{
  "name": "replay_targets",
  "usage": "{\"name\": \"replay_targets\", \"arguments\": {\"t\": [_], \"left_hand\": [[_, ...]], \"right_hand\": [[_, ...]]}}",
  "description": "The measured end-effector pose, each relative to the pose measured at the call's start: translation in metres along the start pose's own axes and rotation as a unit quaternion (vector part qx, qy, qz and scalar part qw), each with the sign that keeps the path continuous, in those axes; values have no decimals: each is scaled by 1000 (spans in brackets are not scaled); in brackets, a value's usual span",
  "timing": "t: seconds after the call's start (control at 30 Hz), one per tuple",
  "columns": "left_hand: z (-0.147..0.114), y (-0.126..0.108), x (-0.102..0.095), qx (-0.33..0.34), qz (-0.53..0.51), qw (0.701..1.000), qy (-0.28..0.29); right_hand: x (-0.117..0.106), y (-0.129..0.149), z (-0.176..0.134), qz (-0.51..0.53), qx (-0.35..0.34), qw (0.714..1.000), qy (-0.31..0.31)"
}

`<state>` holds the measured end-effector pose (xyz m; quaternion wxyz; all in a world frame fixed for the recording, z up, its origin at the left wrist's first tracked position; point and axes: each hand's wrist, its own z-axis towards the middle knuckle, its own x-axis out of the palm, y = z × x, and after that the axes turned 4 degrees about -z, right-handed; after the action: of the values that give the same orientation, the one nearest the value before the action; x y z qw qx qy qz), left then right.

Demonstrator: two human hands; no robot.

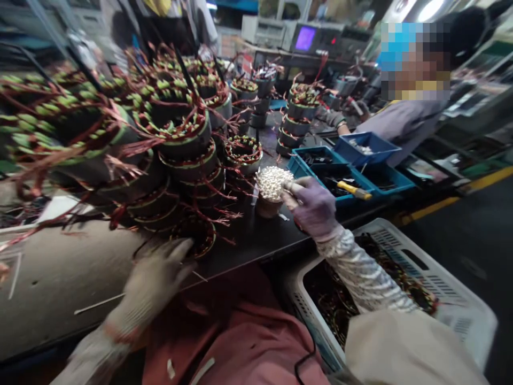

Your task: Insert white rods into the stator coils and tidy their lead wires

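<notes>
My right hand [315, 208], in a purple-and-white glove, pinches at the edge of a bundle of thin white tubes [274, 181]. The bundle stands upright in a brown cup [267, 207] on the dark bench. My left hand [154, 280], in a pale knit glove, is beside a motor stator [206, 243] with copper windings near the bench edge. Its fingers reach out, somewhat blurred, and nothing shows in them. Whether they touch the stator is hard to see. Behind stand stacked stators [188, 155] with loose copper wire ends.
Blue bins [348, 184] hold dark parts and a yellow-handled tool [355, 191]. A white plastic basket [452, 291] of wound parts stands below on my right. A co-worker [404, 120] is at the far right side. Wire ends jut over the bench at left.
</notes>
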<state>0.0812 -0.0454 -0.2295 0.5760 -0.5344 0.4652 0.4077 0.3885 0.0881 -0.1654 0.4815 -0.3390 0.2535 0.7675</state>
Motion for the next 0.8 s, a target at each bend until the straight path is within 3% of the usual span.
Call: {"name": "replay_targets", "arguments": {"t": [0.13, 0.27, 0.33, 0.47, 0.57, 0.63, 0.7, 0.8], "left_hand": [[14, -34, -11, -28, 103, 993, 46], [9, -52, -5, -1, 55, 996, 69], [6, -49, -1, 12, 8, 998, 62], [-6, -26, 0, 23, -115, 993, 26], [-16, -14, -18, 57, -180, 980, 68], [-14, -19, -33, 47, -157, 983, 86], [-4, -32, -43, 8, -68, 994, 84], [16, -54, -38, -1, 62, 989, 134]], "right_hand": [[23, 21, 55, -74, -35, 987, 136], [37, 33, 70, -112, -67, 973, 193], [38, 33, 66, -108, -73, 975, 179], [32, 21, 56, -39, -38, 994, 92], [28, 11, 56, 24, -32, 996, 80], [29, 8, 56, 41, -35, 994, 95], [31, 7, 55, 55, -42, 994, 86], [36, 7, 49, 91, -54, 994, 41]]}}
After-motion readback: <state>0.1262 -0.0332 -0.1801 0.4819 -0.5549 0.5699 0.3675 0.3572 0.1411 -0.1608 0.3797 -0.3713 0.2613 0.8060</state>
